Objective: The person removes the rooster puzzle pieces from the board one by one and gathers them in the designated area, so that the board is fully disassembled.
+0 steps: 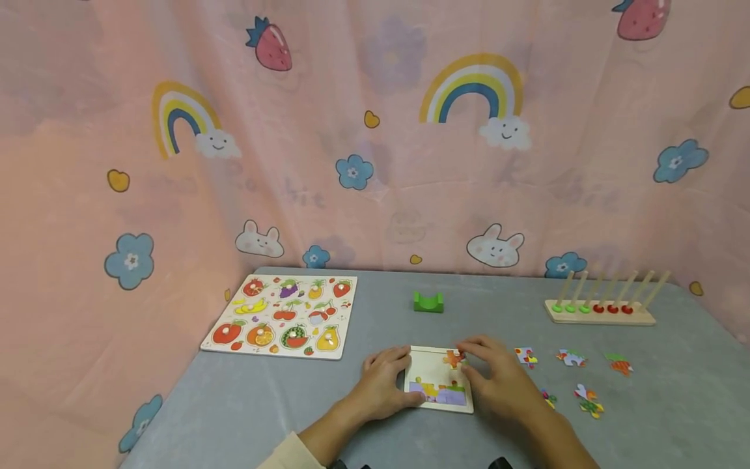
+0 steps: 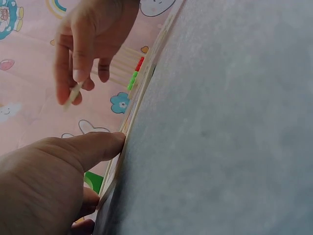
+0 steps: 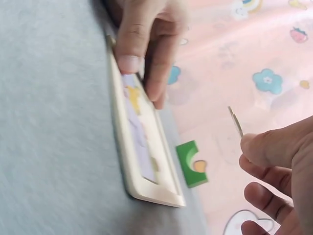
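Note:
A shallow wooden puzzle tray (image 1: 428, 365) lies on the table, with purple and yellow jigsaw pieces (image 1: 436, 393) fitted along its near side. My left hand (image 1: 383, 384) grips the tray at its left side, thumb over the near corner and fingers at the far edge. Between thumb and forefinger, my right hand (image 1: 498, 381) pinches an orange jigsaw piece (image 1: 454, 359) over the tray's far right corner. The right wrist view shows that piece edge-on (image 3: 235, 121), raised above the tray; its other fingers are loosely bent.
Several loose jigsaw pieces (image 1: 571, 357) lie to the right. A green arched block (image 1: 428, 302) stands behind the tray. At the far left is a fruit knob puzzle board (image 1: 319, 332); at the back right, a peg rack with beads (image 1: 603, 316). A patterned curtain (image 1: 387, 215) hangs behind.

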A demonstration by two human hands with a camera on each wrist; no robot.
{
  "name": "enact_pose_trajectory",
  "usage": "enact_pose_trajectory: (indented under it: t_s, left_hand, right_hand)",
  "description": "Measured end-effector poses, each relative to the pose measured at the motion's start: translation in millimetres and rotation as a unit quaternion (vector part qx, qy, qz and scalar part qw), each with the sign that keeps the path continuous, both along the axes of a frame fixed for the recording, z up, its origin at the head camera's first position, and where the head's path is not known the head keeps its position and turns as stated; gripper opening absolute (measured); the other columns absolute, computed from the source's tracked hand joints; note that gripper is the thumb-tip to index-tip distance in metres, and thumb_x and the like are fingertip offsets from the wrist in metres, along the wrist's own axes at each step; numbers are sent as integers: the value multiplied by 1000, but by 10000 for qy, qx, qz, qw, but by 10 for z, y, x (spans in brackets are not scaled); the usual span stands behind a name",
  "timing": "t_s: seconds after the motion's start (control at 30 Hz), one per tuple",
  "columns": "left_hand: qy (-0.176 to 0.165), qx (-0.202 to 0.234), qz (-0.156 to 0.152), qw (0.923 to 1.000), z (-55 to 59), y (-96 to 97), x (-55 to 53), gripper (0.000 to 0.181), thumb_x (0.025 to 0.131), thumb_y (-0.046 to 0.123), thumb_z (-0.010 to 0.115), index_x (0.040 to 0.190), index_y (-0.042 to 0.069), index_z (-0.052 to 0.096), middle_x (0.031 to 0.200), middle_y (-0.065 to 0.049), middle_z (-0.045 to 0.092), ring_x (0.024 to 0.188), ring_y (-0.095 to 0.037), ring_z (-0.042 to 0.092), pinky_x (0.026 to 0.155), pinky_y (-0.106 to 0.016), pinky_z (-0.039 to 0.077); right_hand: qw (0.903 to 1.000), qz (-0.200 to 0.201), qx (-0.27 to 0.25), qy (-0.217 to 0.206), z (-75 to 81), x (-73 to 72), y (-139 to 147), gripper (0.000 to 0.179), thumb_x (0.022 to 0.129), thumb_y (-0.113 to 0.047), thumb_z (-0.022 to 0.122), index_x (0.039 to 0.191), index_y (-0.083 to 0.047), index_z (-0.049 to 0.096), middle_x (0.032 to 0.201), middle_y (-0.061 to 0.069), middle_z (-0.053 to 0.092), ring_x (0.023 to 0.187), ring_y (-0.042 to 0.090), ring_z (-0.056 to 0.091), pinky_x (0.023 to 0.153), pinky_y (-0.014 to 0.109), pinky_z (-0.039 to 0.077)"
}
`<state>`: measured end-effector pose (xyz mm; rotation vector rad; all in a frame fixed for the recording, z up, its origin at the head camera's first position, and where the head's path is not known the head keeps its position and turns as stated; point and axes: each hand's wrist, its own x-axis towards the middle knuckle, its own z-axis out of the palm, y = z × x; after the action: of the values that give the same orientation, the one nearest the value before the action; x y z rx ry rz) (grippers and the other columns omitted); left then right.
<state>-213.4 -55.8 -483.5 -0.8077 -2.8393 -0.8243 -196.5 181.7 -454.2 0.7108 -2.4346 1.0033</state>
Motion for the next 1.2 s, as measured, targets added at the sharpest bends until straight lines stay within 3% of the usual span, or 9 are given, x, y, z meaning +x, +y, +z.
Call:
enact_pose_trajectory:
  t_s: [0.17,0.47,0.77,1.2]
  left_hand:
    - [-72,16,12,10000,-1,-1,2,65,73,37,80,128,6,62,140,-4,50,129,-20,41,101,-51,25]
    - [-51,2,16,10000,-11,0,2,63,73,37,80,126,8,63,140,-4,50,129,-22,41,100,-53,25]
    - [-107,-33,28,9999,-11,6,1,65,74,38,80,128,7,62,140,-3,50,130,-20,41,100,-52,25]
    - [-85,-18,-21,10000,-9,-12,7,64,75,38,80,128,7,63,140,-4,50,129,-20,41,100,-53,26]
  right_hand:
    - [9994,-58,30,338,96,43,82,41,73,4,79,112,-5,70,108,-3,63,102,21,57,81,43,47]
    - [9979,-20,-130,639,246,142,263,46,72,2,81,115,-9,70,110,-4,64,104,13,55,86,15,37]
    - [9944,150,-340,993,397,245,455,53,65,11,81,114,-7,70,109,-2,65,106,7,52,89,11,34]
    - [9963,-157,-419,733,495,354,734,57,67,12,79,118,-11,69,115,-3,63,113,2,46,89,10,30]
